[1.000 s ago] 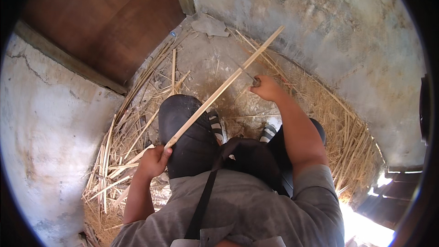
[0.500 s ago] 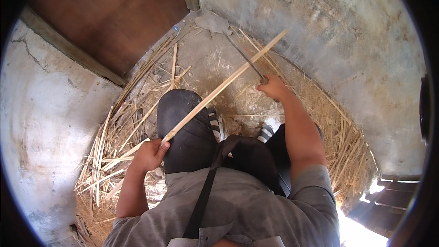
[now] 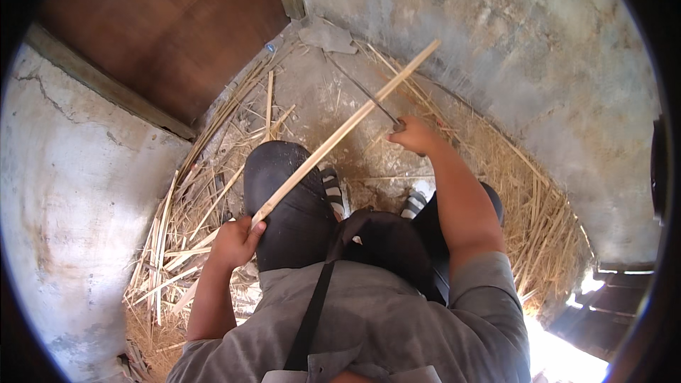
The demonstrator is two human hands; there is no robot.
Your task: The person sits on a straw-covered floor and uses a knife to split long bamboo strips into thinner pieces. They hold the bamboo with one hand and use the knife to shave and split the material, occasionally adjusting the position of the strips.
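Note:
My left hand (image 3: pixel 237 241) is closed around the near end of a long, pale bamboo strip (image 3: pixel 340 133). The strip slants up and to the right, passing over my bent left knee, with its far end in the air toward the right wall. In my right hand (image 3: pixel 415 136) is the handle of a long, narrow knife (image 3: pixel 353 81), its dark blade pointing away and to the left. Blade and strip cross a short way ahead of my right hand; whether they touch, I cannot tell.
Loose bamboo strips (image 3: pixel 164 262) and shavings lie along the left wall. More shavings (image 3: pixel 543 234) are heaped at the right wall. A brown door panel (image 3: pixel 170 28) stands at the far left. My striped sandals (image 3: pixel 413 204) rest on the dirt floor.
My right hand has moved slightly left with the knife, so the blade crosses the strip a little nearer to me. My left hand keeps its hold on the strip.

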